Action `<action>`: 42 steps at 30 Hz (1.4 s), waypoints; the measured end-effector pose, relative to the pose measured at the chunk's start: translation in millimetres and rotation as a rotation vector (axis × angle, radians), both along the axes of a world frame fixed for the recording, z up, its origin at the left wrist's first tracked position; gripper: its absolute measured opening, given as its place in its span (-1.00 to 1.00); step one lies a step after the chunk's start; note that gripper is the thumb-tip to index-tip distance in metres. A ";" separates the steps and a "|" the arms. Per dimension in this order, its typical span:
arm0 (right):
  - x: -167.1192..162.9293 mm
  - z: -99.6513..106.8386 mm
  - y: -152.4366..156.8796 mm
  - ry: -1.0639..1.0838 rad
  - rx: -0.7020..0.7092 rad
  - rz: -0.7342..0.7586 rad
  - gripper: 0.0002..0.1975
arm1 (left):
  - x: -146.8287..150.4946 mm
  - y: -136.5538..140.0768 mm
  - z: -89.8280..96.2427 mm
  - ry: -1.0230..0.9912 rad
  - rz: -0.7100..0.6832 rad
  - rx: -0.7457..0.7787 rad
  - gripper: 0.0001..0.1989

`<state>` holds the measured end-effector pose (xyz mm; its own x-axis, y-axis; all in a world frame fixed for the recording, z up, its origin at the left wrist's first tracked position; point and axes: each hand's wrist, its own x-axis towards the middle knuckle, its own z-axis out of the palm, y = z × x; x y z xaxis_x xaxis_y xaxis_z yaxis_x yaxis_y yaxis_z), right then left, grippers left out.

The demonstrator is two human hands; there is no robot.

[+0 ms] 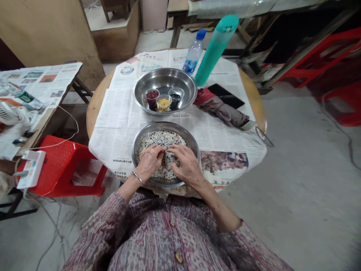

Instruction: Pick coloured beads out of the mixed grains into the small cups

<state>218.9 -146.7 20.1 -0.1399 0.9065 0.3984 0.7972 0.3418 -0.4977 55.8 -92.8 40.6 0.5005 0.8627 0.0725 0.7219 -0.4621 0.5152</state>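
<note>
Observe left hand [150, 160] and right hand [186, 163] half-closed, fingertips down at mixed grains [166, 172] in near steel basin [184, 131]; cannot confirm anything gripped. Record round tabletop [94, 103] (newspaper-covered [115, 124], wood edge exposed), also bearing far basin [183, 84]. Note grey floor [284, 162], red stool [64, 162] at left.

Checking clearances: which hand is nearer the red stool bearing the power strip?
Left. The left hand is at the near bowl, right of the red stool; the right hand is farther right.
</note>
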 end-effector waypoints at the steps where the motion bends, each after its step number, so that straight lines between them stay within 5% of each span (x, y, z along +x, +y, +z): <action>1: 1.5 0.4 0.1 0.001 -0.012 0.026 -0.49 | 0.0 0.4 -0.3 0.004 0.001 -0.003 -0.85; 6: 3.6 -0.3 0.7 -0.047 -0.071 0.043 -0.41 | 1.2 1.2 0.9 0.016 0.011 -0.015 -0.85; 14: -1.8 -3.3 0.5 -0.102 -0.118 -0.067 -0.62 | 0.2 -2.4 1.7 0.015 -0.008 0.002 -0.85; 29: -2.7 -12.2 2.4 0.017 -0.034 -0.155 -0.67 | 7.2 -23.8 15.2 0.319 -0.282 0.040 -0.90; 42: -2.6 -5.6 0.3 -0.007 -0.057 -0.131 -0.58 | -10.5 -14.9 22.8 0.312 -0.066 0.041 -0.90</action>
<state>216.4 -146.3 14.5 -0.0212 0.9381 0.3456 0.8367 0.2059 -0.5075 45.3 -107.7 63.4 0.5587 0.8273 -0.0589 0.8099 -0.5289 0.2539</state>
